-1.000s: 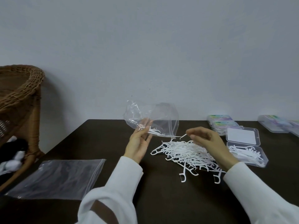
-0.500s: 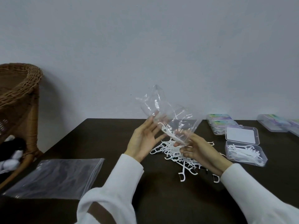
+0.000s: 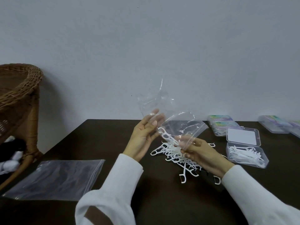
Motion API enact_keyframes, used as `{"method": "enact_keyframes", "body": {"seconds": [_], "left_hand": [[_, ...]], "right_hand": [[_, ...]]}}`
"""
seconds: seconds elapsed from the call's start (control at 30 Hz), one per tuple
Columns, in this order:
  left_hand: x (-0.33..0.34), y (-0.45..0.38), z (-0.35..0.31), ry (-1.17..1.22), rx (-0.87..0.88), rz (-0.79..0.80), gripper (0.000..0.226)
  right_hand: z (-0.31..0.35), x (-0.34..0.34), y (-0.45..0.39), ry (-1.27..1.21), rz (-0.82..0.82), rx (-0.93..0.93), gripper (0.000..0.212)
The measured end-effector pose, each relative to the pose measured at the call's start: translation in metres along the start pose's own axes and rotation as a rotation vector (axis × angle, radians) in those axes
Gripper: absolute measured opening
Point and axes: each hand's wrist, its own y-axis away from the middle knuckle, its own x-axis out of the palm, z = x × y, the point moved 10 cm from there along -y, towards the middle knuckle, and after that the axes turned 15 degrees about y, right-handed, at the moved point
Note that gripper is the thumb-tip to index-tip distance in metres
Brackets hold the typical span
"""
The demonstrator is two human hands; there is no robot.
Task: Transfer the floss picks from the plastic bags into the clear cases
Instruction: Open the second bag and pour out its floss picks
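Tabletop, dark, lower frame. Flat plastic bag, lower left. Raised plastic bag, centre — left hand steadies it with straightened fingers, right hand pinches its lower edge. Open clear case, right, part-filled. Floss picks heaped beneath — tip the bag mouth-down to free the stragglers.

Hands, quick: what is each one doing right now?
Left hand: fingers straight, touching the clear bag.
Right hand: pinching that bag's lower edge.
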Motion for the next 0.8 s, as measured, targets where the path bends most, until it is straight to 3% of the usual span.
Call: {"method": "enact_keyframes", "body": {"seconds": [0.13,0.2,0.3,0.47,0.6,0.8], "left_hand": [[0.004,0.0,0.009,-0.004,-0.029,0.025,0.037],[0.004,-0.001,0.009,0.028,-0.017,0.024,0.037],[0.0,-0.002,0.004,0.075,0.009,0.01,0.04],[-0.009,-0.003,-0.007,0.099,0.069,-0.031,0.035],[-0.026,-0.004,-0.02,0.177,0.128,-0.092,0.034],[-0.043,-0.002,-0.032,0.271,0.18,-0.148,0.034]], "right_hand": [[0.0,-0.003,0.003,0.197,-0.015,-0.008,0.029],[0.0,-0.004,0.003,0.246,-0.006,-0.008,0.019],[0.0,-0.008,0.0,0.24,-0.023,-0.012,0.008],[0.001,-0.021,-0.002,0.122,-0.057,-0.03,0.022],[0.002,-0.036,-0.003,0.053,-0.139,-0.048,0.02],[0.011,-0.058,-0.001,0.268,-0.261,-0.074,0.009]]}}
